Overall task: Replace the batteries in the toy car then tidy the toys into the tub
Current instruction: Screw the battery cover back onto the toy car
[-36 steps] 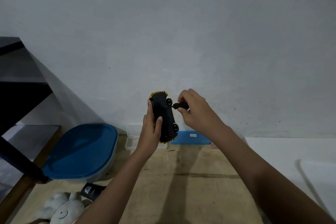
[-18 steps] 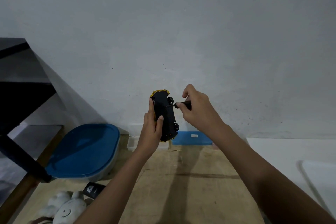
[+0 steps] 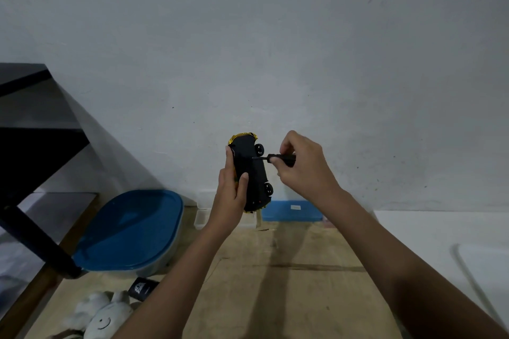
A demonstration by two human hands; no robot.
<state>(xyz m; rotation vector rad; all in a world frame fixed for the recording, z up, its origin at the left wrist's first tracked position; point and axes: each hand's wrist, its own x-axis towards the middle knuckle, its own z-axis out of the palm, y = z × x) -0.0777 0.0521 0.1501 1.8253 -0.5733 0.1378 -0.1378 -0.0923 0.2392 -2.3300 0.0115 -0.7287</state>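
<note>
My left hand [image 3: 230, 195] grips a gold toy car [image 3: 252, 170], held upright in front of the wall with its black underside turned toward me. My right hand [image 3: 304, 166] pinches a small black screwdriver [image 3: 275, 158], whose tip touches the car's underside near the upper wheel. A tub with a blue lid [image 3: 129, 231] sits on the wooden floor at the left. A white plush toy [image 3: 106, 316] lies at the bottom left, with a small black object [image 3: 143, 287] beside it.
A flat blue box [image 3: 292, 210] and a clear plastic container [image 3: 202, 217] rest against the wall behind the car. A black table leg [image 3: 35, 237] slants down at the left. A white surface [image 3: 446, 242] lies to the right.
Both hands with the car and screwdriver sit slightly higher in view. The right hand's fingers have shifted on the screwdriver handle, and the tip stays on the car's underside.
</note>
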